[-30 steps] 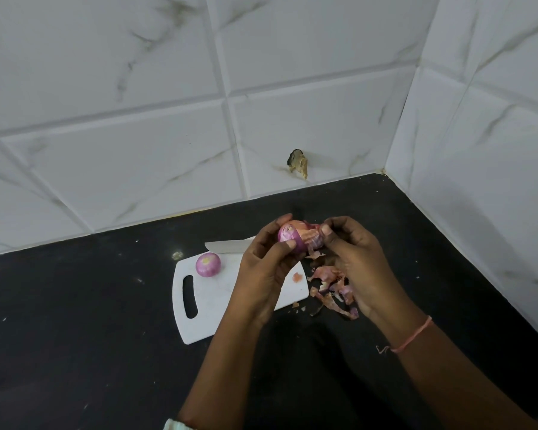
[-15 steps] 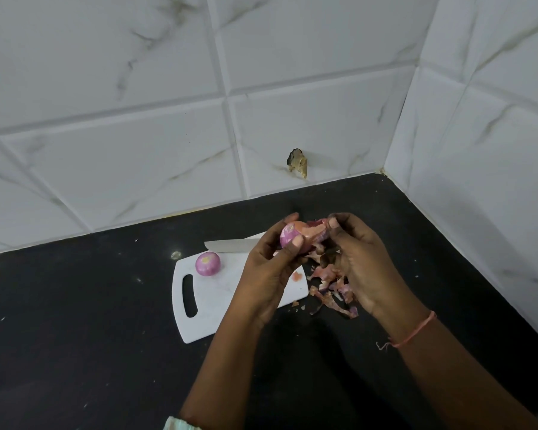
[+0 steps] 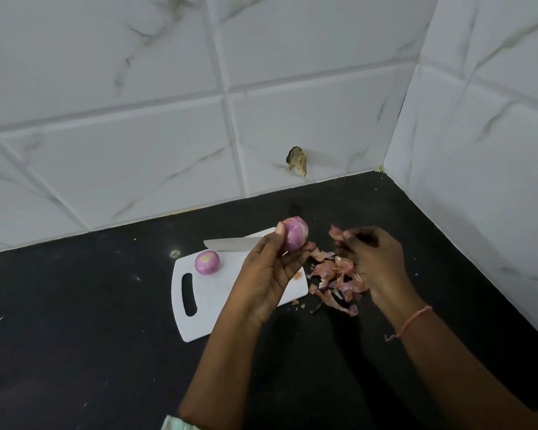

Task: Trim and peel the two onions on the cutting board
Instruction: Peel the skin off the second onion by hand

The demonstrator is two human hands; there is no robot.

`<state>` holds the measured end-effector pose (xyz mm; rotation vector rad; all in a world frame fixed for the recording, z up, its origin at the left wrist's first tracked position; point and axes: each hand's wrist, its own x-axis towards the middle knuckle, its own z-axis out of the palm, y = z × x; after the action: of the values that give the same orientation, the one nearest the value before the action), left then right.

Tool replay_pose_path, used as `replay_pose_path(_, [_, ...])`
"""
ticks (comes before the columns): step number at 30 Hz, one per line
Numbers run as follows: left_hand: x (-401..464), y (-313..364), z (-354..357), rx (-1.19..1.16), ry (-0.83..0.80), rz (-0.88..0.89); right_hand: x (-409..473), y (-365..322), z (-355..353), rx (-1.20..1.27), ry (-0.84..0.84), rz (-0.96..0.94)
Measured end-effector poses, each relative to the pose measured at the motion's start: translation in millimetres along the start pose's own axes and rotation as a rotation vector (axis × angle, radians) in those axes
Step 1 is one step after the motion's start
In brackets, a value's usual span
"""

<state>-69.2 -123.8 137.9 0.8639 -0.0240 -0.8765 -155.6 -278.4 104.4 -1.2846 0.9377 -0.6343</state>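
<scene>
My left hand [image 3: 269, 274] holds a purple onion [image 3: 295, 233] between thumb and fingertips, raised above the right end of the white cutting board [image 3: 208, 308]. Its surface looks smooth and mostly bare of dry skin. My right hand [image 3: 374, 262] is off to the right, pinching a strip of reddish onion skin [image 3: 336, 233] above the peel pile [image 3: 336, 280]. A second peeled onion [image 3: 207, 262] sits on the board near its handle slot. A knife [image 3: 233, 243] lies along the board's far edge, blade pointing left.
The board rests on a black countertop [image 3: 75, 321] set in a corner of white marble-look tiled walls [image 3: 478, 150]. A brownish scrap [image 3: 297, 159] sticks to the back wall. Small peel bits lie near the board's right corner.
My right hand has pulled away from the onion to the right, taking a strip of skin with it. The left hand keeps the onion raised, now showing bare purple flesh.
</scene>
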Motion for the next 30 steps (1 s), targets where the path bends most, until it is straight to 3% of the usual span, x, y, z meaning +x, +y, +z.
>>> replay_pose_path(2, [0.1, 0.9, 2.0, -0.058, 0.022, -0.044, 5.5, 13.5, -3.6, -0.243, -0.026, -0.062])
replay_pose_path(6, [-0.4, 1.5, 4.4, -0.129, 0.014, -0.104, 9.3, 27.2, -7.7, -0.749, -0.24, -0.254])
replay_pose_path(8, [-1.0, 1.4, 4.6, -0.139, 0.012, -0.115, 5.5, 27.9, -5.9, -0.851, -0.228, -0.386])
replay_pose_path(12, [-1.9, 0.7, 4.2, -0.134, 0.01, -0.087, -17.0, 5.5, 5.2, -0.521, -0.151, -0.759])
replay_pose_path(16, [-2.2, 0.6, 3.6, -0.064, 0.042, -0.026, -39.2, -23.8, 16.0, -0.381, -0.236, -0.927])
replay_pose_path(24, [-6.8, -0.7, 7.3, -0.039, 0.045, 0.023, -44.9, -23.2, 20.8, -0.434, -0.194, -1.038])
replay_pose_path(30, [-6.9, -4.3, 10.4, -0.072, 0.066, 0.019, -41.1, -25.6, 16.6, -0.425, -0.183, -0.994])
